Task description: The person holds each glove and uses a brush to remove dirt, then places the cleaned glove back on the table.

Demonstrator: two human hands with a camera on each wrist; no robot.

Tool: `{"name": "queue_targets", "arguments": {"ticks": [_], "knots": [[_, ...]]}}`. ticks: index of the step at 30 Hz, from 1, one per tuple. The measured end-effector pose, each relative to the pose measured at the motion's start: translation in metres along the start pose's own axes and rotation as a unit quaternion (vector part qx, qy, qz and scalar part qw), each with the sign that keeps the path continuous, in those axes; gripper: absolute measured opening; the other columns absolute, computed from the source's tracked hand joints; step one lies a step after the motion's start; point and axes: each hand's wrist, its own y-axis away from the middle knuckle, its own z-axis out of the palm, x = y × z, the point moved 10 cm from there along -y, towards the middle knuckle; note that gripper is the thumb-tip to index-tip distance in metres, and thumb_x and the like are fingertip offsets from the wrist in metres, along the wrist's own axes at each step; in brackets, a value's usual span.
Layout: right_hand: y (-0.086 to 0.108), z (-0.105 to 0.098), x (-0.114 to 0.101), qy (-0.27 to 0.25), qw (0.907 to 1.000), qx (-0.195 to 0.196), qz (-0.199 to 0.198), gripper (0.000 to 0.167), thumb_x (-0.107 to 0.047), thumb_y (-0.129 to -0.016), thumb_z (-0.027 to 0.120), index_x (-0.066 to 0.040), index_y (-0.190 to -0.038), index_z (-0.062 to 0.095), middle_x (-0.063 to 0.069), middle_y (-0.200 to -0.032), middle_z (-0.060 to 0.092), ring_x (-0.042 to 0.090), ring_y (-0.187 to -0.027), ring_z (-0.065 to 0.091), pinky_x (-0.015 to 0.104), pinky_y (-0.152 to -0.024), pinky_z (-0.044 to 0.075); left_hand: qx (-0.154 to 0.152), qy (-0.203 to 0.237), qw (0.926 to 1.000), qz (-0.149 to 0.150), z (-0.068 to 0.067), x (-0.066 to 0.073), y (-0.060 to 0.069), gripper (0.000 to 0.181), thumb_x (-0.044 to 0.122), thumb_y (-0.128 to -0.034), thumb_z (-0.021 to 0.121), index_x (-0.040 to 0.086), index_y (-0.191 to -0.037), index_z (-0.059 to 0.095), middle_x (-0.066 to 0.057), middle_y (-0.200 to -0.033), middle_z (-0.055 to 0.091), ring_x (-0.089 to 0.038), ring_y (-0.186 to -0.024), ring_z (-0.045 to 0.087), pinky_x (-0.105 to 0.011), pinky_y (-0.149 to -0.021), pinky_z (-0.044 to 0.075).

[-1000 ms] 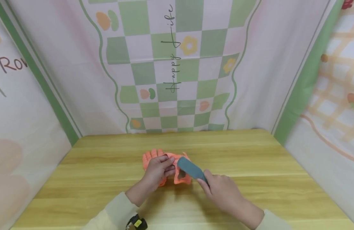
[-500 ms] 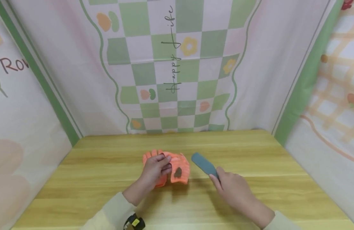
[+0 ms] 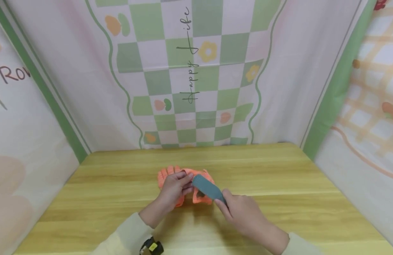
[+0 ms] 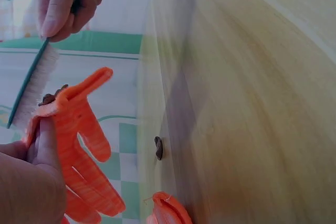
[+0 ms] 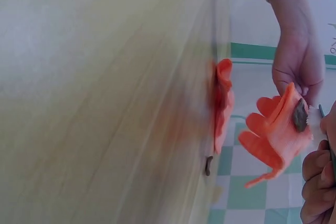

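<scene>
My left hand [image 3: 170,191] pinches an orange knitted glove [image 4: 79,135] by the cuff and holds it above the table, its fingers hanging down in the left wrist view. A dark brown clump [image 5: 301,115] sticks to the cuff. The right hand [image 3: 247,216] grips a brush with a teal back [image 3: 209,187] and white bristles [image 4: 37,85]. Those bristles lie against the cuff beside the clump. In the head view the brush covers part of the glove and clump. Another orange glove [image 3: 163,174] rests on the table behind the left hand, partly hidden by it.
A small brown bit [image 4: 158,148] lies on the wooden table [image 3: 263,170] near the lying glove. Patterned cloth [image 3: 206,81] hangs behind the table's far edge, with more cloth at both sides. A dark device [image 3: 151,246] is strapped at the left wrist.
The brush moved right, off the held glove, half a second ago, uncovering the brown clump. Now it is back to the left over the cuff. The left hand and glove shifted only slightly.
</scene>
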Motion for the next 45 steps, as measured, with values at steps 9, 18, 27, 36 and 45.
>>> {"name": "queue_targets", "arguments": {"ticks": [9,18,27,36,45], "knots": [[0.002,0.001,0.002,0.031,0.9993,0.016,-0.01,0.026,-0.027,-0.097,0.061,-0.015,-0.08,0.046,-0.015,-0.057,0.031,-0.001,-0.044,0.028,0.016,-0.037,0.025,0.007,0.019,0.9998,-0.002,-0.001,0.0,0.001,0.02,0.005,-0.0973,0.059,0.002,-0.078,0.06,-0.004,-0.071,0.062,-0.009,-0.065,0.063,-0.023,-0.066,0.057],[0.006,0.001,0.013,0.029,0.9995,0.007,0.005,0.026,-0.026,-0.097,0.062,-0.015,-0.08,0.045,-0.014,-0.056,0.029,-0.001,-0.044,0.026,0.016,-0.037,0.024,0.014,0.037,0.9992,0.0,-0.003,0.001,0.001,0.025,0.002,-0.0975,0.057,0.002,-0.073,0.053,-0.006,-0.07,0.06,-0.012,-0.066,0.063,-0.03,-0.071,0.059],[0.013,0.0,0.049,0.053,0.9928,-0.027,0.104,0.025,-0.024,-0.098,0.06,-0.013,-0.08,0.046,-0.008,-0.055,0.035,0.007,-0.043,0.033,0.02,-0.037,0.029,0.039,0.028,0.9989,0.002,-0.012,0.003,0.001,0.03,0.004,-0.097,0.058,0.006,-0.069,0.049,-0.003,-0.067,0.058,-0.01,-0.063,0.061,-0.025,-0.065,0.058],[0.005,-0.014,0.034,0.035,0.9958,-0.005,0.085,0.025,-0.028,-0.099,0.058,-0.015,-0.08,0.046,-0.01,-0.055,0.034,0.005,-0.044,0.032,0.02,-0.038,0.028,0.027,0.022,0.9994,0.001,-0.008,0.003,0.001,0.037,0.004,-0.0976,0.057,0.007,-0.065,0.041,-0.003,-0.067,0.051,-0.01,-0.062,0.056,-0.023,-0.064,0.057],[-0.002,-0.009,-0.003,0.013,0.9996,0.022,-0.01,0.027,-0.027,-0.098,0.06,-0.016,-0.078,0.045,-0.015,-0.057,0.03,-0.002,-0.045,0.027,0.016,-0.038,0.025,0.014,0.017,0.9997,-0.006,0.0,0.001,-0.001,0.023,0.005,-0.0975,0.058,0.004,-0.074,0.056,-0.004,-0.071,0.062,-0.009,-0.065,0.062,-0.021,-0.063,0.056]]}}
